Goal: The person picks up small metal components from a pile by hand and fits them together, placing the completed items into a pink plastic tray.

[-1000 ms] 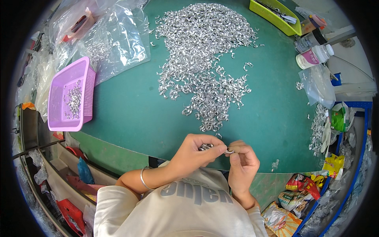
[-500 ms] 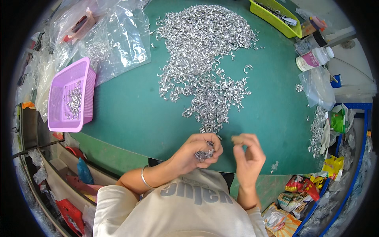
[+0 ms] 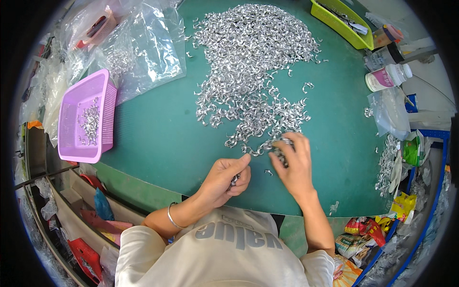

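Note:
A large heap of small curved silver metal pieces [image 3: 253, 48] spreads down the middle of the green tabletop. My left hand [image 3: 225, 181] is closed near the table's front edge, with some of these silver pieces showing between its fingers. At the heap's near end, my right hand [image 3: 297, 165] has its fingers and thumb curled round a cluster of silver pieces, slightly blurred by motion. A single loose piece [image 3: 268, 171] lies between my two hands. More of the pieces sit in a lilac plastic basket [image 3: 107, 115] at the left.
Clear plastic bags [image 3: 153, 52] cover the table's far left. A yellow-green tray [image 3: 342, 28] stands at the far right, near a white bottle [image 3: 388, 77]. Further silver pieces [image 3: 385, 167] lie along the right edge. Colourful packets [image 3: 366, 229] sit below, beside a blue rack [image 3: 420, 229].
My right hand has moved forward from near my left hand onto the heap's near end. My left hand has shifted slightly left and nearer to me, closing further over its pieces.

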`<state>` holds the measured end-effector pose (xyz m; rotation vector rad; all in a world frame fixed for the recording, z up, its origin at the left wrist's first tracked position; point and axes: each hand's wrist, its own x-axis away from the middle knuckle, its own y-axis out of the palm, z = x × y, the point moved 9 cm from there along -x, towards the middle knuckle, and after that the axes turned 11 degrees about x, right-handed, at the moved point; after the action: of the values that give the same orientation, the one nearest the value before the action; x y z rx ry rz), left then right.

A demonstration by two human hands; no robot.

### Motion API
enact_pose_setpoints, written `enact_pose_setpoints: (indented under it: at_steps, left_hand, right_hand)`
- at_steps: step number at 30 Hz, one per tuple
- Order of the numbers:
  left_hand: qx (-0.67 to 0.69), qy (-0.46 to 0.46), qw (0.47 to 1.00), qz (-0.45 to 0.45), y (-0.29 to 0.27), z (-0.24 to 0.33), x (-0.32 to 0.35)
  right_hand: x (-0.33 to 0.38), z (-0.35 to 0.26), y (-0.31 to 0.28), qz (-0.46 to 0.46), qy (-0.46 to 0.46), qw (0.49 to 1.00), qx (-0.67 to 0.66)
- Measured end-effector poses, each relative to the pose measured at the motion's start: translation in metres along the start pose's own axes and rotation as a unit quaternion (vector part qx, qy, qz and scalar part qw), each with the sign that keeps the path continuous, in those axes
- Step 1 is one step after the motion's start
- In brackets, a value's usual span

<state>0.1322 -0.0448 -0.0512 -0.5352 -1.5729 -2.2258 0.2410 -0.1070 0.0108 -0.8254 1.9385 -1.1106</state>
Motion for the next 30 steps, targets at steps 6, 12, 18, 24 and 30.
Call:
enact_pose_setpoints:
  at_steps: [6,12,18,24,30]
  left_hand:
    - [0.003,-0.028,0.998,0.048,-0.006,-0.004,0.0]
    - [-0.06,-0.008,0.997,0.043,-0.005,-0.002,0.002]
    - [-0.053,-0.006,0.997,0.051,-0.009,-0.002,0.004]
    - [-0.054,0.011,0.996,0.07,-0.021,-0.003,0.008]
    - [-0.054,-0.001,0.996,0.075,-0.018,-0.006,0.013]
  right_hand:
    - [0.031,0.079,-0.015,0.078,0.295,0.934,-0.187]
    - [0.043,0.101,-0.019,0.097,0.355,0.857,-0.36]
    - [0.039,0.07,-0.053,0.059,0.281,0.957,-0.04]
    - [0.029,-0.012,-0.027,-0.037,0.079,0.996,0.021]
    - [0.035,-0.02,-0.005,-0.013,0.068,0.997,-0.029]
